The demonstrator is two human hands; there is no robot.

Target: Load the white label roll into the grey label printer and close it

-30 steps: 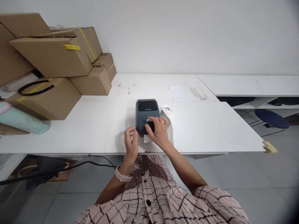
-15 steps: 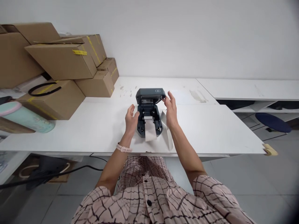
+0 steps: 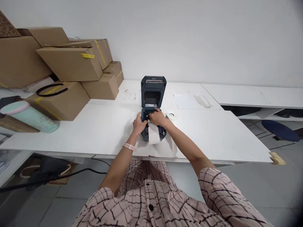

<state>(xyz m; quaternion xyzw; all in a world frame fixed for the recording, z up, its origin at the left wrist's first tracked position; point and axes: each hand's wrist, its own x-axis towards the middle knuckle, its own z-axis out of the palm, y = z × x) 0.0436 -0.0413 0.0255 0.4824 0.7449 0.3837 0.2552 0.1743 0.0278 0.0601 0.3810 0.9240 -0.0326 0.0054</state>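
A dark label printer (image 3: 153,92) stands on the white table with its lid raised fully upright. A white paper strip (image 3: 154,134) runs out of its front toward the table edge. My left hand (image 3: 139,124) holds the printer's left side, its thumb at the inner rim. My right hand (image 3: 157,117) reaches into the printer's body from the right; its fingers are bent and what they touch inside is hidden. Beside the printer on the right lies a white roll (image 3: 170,116), partly behind my right wrist, with loose white backing paper (image 3: 174,146) near the front edge.
Cardboard boxes (image 3: 68,63) are piled at the back left, with a black ring-shaped band (image 3: 52,90) on one. A mint-green bottle (image 3: 30,116) lies at the left. A white sheet (image 3: 183,101) is at the back right. A blue stool (image 3: 280,130) stands beyond the right edge.
The printer lid has swung from partly raised to upright. My right hand has left the lid and moved into the printer; my left hand has come onto its left side. The view has shifted slightly.
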